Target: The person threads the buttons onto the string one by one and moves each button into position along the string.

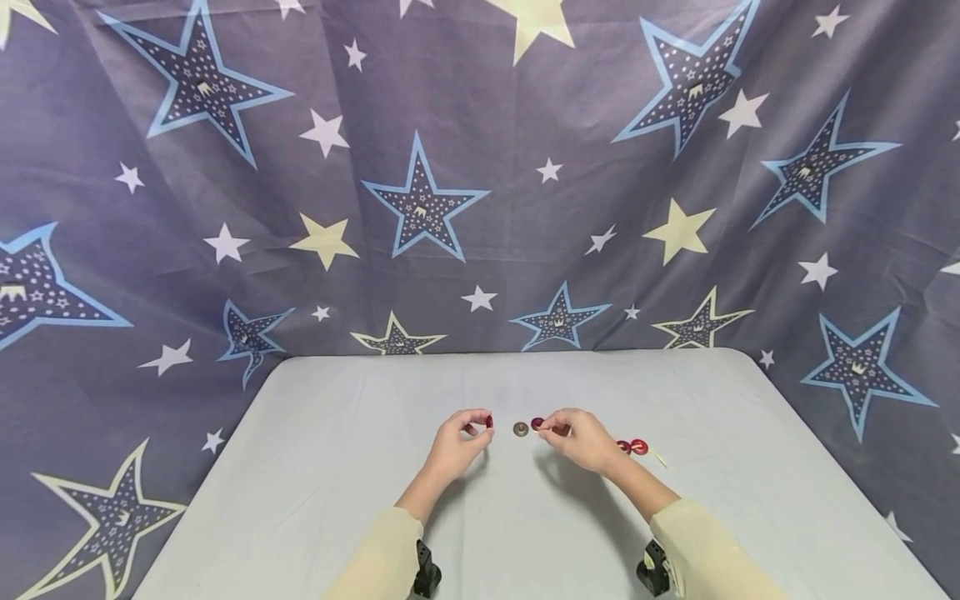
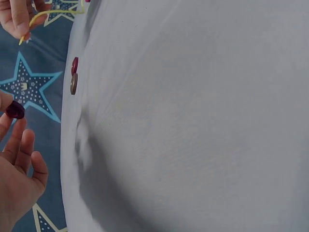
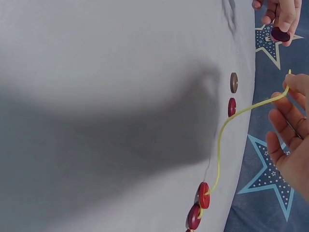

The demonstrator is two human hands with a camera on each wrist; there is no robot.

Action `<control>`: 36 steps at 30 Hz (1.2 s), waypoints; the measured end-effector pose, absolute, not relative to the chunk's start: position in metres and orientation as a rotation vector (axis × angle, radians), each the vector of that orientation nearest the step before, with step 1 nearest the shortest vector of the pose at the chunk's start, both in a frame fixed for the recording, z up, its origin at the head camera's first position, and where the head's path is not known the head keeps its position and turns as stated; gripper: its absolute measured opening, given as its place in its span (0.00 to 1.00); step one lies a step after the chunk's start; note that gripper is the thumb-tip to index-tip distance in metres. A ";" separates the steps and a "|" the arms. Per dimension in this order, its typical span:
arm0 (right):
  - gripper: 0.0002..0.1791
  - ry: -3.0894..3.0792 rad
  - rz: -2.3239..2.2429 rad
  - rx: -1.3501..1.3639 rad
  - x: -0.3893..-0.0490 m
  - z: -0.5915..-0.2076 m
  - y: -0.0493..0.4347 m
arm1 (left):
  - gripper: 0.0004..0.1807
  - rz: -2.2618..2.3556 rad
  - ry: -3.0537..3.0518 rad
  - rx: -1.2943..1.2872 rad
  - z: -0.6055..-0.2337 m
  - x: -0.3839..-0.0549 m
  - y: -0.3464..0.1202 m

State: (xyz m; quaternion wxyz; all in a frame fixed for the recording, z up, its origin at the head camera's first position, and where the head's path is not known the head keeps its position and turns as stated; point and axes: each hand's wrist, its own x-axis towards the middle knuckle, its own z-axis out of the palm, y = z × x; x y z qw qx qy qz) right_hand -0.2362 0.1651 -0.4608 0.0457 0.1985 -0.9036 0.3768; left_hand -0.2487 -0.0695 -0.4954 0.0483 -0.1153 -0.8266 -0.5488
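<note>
My left hand (image 1: 452, 446) pinches a dark red button (image 2: 15, 110) between thumb and fingertips, raised above the table. To its right, my right hand (image 1: 585, 442) pinches a yellow string (image 3: 219, 150) near its end, with a short tip sticking up past the fingers. The string runs down to a bright red button (image 3: 204, 195) and a dark red one (image 3: 194, 216), both threaded on it. A further threaded button is cut off by the right wrist view's lower edge. Between the hands lie a loose brown button (image 1: 521, 429) and a dark red button (image 1: 537, 423).
The white-covered table (image 1: 360, 467) meets a dark curtain (image 1: 465, 100) with a star pattern at its back edge. Past my right wrist, the string's other end (image 1: 658, 457) trails on the cloth. Each wrist carries a small black camera mount (image 1: 426, 571).
</note>
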 end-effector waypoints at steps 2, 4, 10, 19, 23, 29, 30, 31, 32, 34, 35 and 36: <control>0.05 -2.759 1.145 0.614 -0.236 -0.460 0.165 | 0.16 -1.685 -2.509 -0.360 -0.496 -0.249 -0.070; 0.04 -2.755 1.148 0.617 -0.236 -0.459 0.165 | 0.16 -1.698 -2.493 -0.375 -0.496 -0.248 -0.070; 0.04 -2.760 1.154 0.619 -0.237 -0.458 0.165 | 0.15 -1.721 -2.470 -0.395 -0.494 -0.245 -0.071; 0.05 -2.760 1.162 0.625 -0.237 -0.458 0.165 | 0.14 -1.803 -2.418 -0.406 -0.492 -0.244 -0.070; 0.05 -2.756 1.163 0.629 -0.237 -0.459 0.164 | 0.15 -1.850 -2.408 -0.421 -0.490 -0.244 -0.066; 0.05 -2.755 1.174 0.625 -0.237 -0.460 0.163 | 0.15 -1.874 -2.416 -0.470 -0.470 -0.229 -0.059; 0.05 -2.753 1.178 0.624 -0.237 -0.460 0.162 | 0.15 -1.872 -2.416 -0.485 -0.466 -0.226 -0.058; 0.05 -2.754 1.184 0.622 -0.236 -0.460 0.162 | 0.16 -1.864 -2.430 -0.490 -0.462 -0.223 -0.057; 0.05 -2.754 1.187 0.620 -0.236 -0.460 0.162 | 0.16 -1.862 -2.442 -0.483 -0.461 -0.222 -0.056; 0.05 -2.754 1.188 0.617 -0.236 -0.459 0.161 | 0.16 -1.854 -2.456 -0.486 -0.463 -0.223 -0.055; 0.05 -2.755 1.188 0.618 -0.236 -0.459 0.161 | 0.16 -1.853 -2.456 -0.487 -0.463 -0.223 -0.055; 0.05 -2.754 1.187 0.619 -0.236 -0.458 0.161 | 0.16 -1.855 -2.455 -0.486 -0.463 -0.223 -0.054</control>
